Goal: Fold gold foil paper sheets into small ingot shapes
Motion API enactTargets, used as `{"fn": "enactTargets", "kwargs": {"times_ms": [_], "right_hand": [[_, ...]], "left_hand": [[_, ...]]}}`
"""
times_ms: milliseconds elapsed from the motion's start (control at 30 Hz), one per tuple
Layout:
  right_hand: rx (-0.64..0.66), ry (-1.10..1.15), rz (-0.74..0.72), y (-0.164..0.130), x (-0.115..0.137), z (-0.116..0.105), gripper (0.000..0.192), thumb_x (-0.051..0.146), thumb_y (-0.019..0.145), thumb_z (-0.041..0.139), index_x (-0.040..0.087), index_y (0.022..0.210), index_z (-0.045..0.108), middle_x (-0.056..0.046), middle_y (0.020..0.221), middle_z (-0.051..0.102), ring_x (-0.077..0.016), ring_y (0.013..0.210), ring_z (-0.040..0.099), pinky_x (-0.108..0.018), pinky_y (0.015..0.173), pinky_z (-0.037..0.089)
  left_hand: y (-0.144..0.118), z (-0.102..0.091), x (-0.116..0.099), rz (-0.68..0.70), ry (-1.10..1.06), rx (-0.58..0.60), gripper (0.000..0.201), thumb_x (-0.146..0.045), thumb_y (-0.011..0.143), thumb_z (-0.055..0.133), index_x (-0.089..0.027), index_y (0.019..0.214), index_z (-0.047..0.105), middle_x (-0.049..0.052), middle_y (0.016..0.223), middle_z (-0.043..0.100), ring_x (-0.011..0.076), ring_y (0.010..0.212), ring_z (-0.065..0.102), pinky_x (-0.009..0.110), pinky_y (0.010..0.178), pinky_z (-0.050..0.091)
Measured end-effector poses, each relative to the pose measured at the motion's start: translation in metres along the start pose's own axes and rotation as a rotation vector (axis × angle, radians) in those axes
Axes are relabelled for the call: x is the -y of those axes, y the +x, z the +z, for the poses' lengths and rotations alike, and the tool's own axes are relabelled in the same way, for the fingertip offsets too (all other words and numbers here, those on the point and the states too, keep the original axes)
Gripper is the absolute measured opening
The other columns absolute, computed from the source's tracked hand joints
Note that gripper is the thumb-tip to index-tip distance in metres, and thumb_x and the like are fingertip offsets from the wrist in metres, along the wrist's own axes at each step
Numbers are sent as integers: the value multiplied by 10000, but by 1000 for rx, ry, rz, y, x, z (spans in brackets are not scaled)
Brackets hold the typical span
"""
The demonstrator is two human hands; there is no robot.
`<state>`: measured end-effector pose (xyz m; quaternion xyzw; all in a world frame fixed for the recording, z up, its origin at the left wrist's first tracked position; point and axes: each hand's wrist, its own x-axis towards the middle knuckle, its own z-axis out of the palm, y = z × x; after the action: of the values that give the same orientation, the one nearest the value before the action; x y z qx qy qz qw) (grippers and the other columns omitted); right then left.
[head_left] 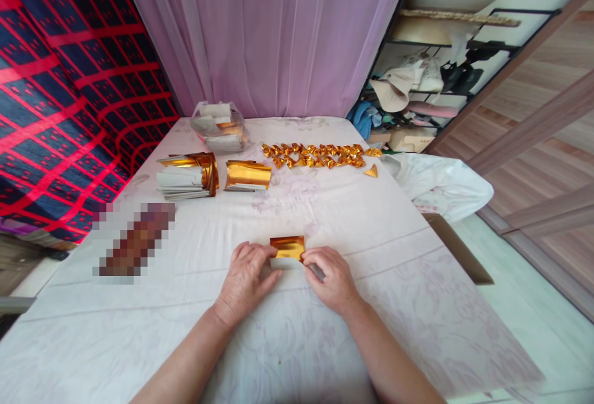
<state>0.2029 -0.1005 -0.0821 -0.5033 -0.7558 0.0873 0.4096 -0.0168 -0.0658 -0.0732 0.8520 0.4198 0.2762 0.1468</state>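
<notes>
A small sheet of gold foil paper (pixel 288 247) lies near the middle of the table, its lower edge curled up to show a pale back. My left hand (pixel 248 277) grips its left edge between fingers and thumb. At the right edge, my right hand (pixel 331 277) pinches the same sheet with its fingers bent. Beyond them are a short stack of gold foil paper (pixel 248 175) and a larger fanned pile of gold and pale sheets (pixel 188 176). Folded gold foil pieces (pixel 320 156) sit in rows farther back, with one triangular piece (pixel 371 171) apart from them.
A clear plastic bag of paper (pixel 218 127) stands at the far left of the cloth-covered table (pixel 185 342). On the left side is a blurred-out reddish-brown patch (pixel 137 243). A white plastic bag (pixel 440 184) and a crowded shelf (pixel 417 82) are beyond the right edge.
</notes>
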Motion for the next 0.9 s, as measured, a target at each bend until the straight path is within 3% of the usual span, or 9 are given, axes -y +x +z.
{"fn": "enactTargets", "kwargs": {"times_ms": [100,233,300,367,467,567,733,900], "right_hand": [[15,17,-5,-1,1,-1,126,113,807,562,236,834,572,-20,874,703,-179,834,639,-332,782,475],[84,37,-22,0,5,-7,14,216,823,592,228,815,592,-20,858,699,-181,813,636,-332,771,466],[125,49,-15,1,7,-10,104,269,866,565,228,778,601,-20,850,701,-178,806,637,-331,769,461],[115,46,24,1,5,-11,192,273,911,508,229,758,614,-21,824,703,-171,793,639,-327,764,460],[-6,-57,130,1,-3,-9,203,257,919,490,223,800,652,-39,833,705,-183,820,638,-339,789,469],[-76,-218,211,0,-14,-4,165,267,859,545,214,930,684,-85,1045,684,-236,983,610,-400,881,455],[41,-298,213,0,-19,5,258,269,825,571,218,1055,676,-110,1274,594,-307,1245,483,-486,981,395],[86,-265,250,2,-19,10,251,238,792,589,221,1027,676,-112,1297,585,-320,1288,450,-524,997,374]], "left_hand": [[1,-5,-1,15,-34,38,226,-417,890,566,-232,1000,634,43,971,706,226,955,615,490,1019,340],[2,-9,-2,37,-63,106,322,-396,967,425,-241,890,696,39,980,721,220,1004,608,504,1048,306],[2,-8,-1,25,-62,116,354,-374,975,411,-256,842,716,33,1015,724,234,1066,593,524,1055,296],[2,-6,0,13,-55,125,319,-354,957,460,-273,798,724,20,1032,727,248,1109,580,549,1058,289],[2,-2,0,2,-30,126,159,-295,876,595,-275,775,716,8,1043,726,251,1129,575,563,1071,282],[2,-1,0,-10,-17,129,69,-237,814,658,-258,754,686,6,1061,717,250,1151,567,560,1081,281],[2,-1,-1,-17,-35,161,57,-236,787,699,-251,755,654,7,1089,707,265,1183,547,579,1090,253],[2,-1,-2,-22,-38,169,86,-238,769,721,-248,742,640,-4,1094,703,264,1198,539,580,1100,232]]}}
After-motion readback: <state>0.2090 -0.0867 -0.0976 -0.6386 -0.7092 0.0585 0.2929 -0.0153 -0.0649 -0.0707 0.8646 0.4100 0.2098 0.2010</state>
